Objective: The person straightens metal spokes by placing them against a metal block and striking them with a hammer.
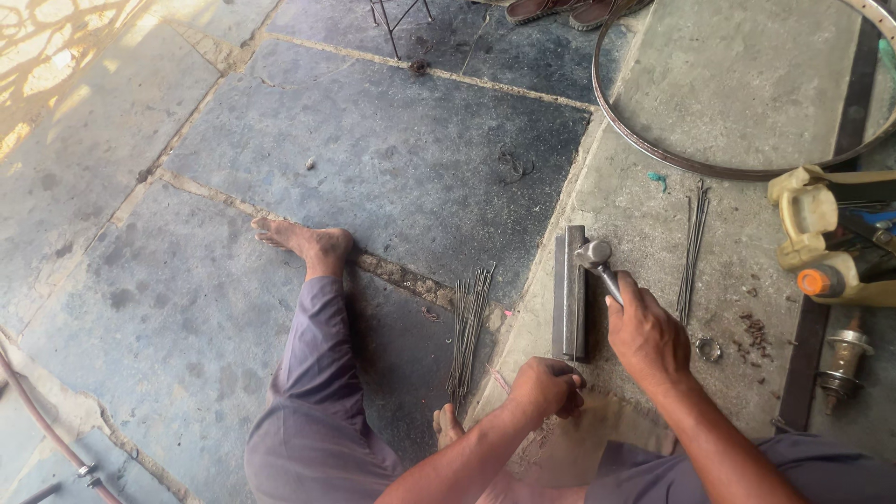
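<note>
Pale yellow plastic jug (810, 217) with orange cap (820, 281) at right edge

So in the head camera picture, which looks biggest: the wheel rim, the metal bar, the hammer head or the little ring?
Largest to smallest, as they look:
1. Wheel rim, partly out of frame
2. Metal bar
3. Hammer head, held by the right hand
4. Ring
The rim lies farther away, yet looks biggest.

The right hand (644, 331) covers most of the hammer (597, 261) handle, so only the head end shows. The left hand (546, 387) is curled at the near end of the metal bar (569, 289), and whatever it pinches is too small to see. The big wheel rim (709, 166) runs off the top edge. The sandals (560, 9) are cut off too.
</note>
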